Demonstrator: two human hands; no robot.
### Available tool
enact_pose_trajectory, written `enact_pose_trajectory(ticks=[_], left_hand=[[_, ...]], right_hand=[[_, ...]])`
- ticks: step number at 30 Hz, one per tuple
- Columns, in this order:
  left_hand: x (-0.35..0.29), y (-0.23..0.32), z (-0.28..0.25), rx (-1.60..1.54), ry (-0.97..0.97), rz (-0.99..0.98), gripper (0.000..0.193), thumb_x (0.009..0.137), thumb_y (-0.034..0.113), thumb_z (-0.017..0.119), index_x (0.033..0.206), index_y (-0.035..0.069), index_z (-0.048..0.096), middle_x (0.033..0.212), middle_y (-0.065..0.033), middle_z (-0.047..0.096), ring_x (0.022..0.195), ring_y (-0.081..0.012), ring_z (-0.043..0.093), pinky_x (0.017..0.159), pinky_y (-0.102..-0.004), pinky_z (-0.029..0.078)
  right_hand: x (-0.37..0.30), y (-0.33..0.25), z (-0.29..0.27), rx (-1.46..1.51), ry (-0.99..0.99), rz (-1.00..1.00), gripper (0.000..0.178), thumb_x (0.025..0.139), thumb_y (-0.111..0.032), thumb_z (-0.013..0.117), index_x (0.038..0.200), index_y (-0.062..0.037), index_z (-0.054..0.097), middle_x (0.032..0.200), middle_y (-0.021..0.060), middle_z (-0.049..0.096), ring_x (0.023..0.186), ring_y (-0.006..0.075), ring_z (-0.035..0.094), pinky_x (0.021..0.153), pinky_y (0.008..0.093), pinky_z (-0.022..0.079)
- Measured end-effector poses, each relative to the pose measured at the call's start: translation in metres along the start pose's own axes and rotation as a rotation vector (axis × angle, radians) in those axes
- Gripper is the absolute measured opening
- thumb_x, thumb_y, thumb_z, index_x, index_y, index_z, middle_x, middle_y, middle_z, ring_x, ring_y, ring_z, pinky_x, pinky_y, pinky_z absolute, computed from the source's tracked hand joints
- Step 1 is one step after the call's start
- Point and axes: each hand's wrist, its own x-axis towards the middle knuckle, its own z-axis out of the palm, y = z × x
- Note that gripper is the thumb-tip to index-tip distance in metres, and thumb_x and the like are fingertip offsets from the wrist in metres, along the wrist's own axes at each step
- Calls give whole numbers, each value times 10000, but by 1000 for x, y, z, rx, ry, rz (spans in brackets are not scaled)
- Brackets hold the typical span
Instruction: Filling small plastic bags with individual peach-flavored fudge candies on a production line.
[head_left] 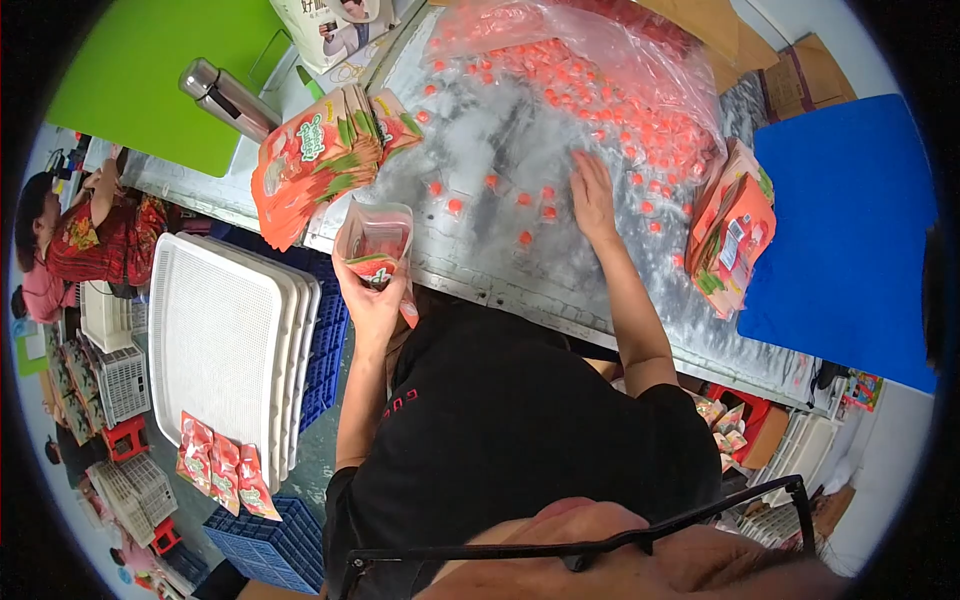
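Note:
My left hand grips an orange-red pouch at the table's front edge. The pouch stands upright with its mouth spread apart. My right hand rests on the grey table, fingers stretched out, palm down; what lies under it is hidden. Several red candies in clear wrappers lie loose between my two hands. Beyond my right hand a large clear plastic bag spills a heap of the same wrapped candies.
A fanned stack of pouches lies at the left, beside a steel flask. Another pouch pile sits at the right against a blue panel. White trays are stacked left of me, with pouches on them. A co-worker sits far left.

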Motion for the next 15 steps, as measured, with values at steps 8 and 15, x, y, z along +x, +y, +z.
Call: enact_pose_trajectory(ticks=[8,15], left_hand=[[-1,-3,3,-17,-11,-9,811,703,-50,717,1420,-2,340,1311,-129,478,1184,-213,506,1009,-331,413],[1,0,1,-4,-10,23,812,710,-43,728,1423,3,342,1318,-135,480,1180,-217,515,1001,-339,426]], right_hand=[[-14,-64,7,-203,-359,-265,727,793,-500,704,1418,-211,468,1490,150,386,1370,433,322,1125,597,237],[7,-75,39,-109,-420,-411,725,750,-430,749,1403,-252,488,1504,64,384,1355,415,332,1104,586,270]])
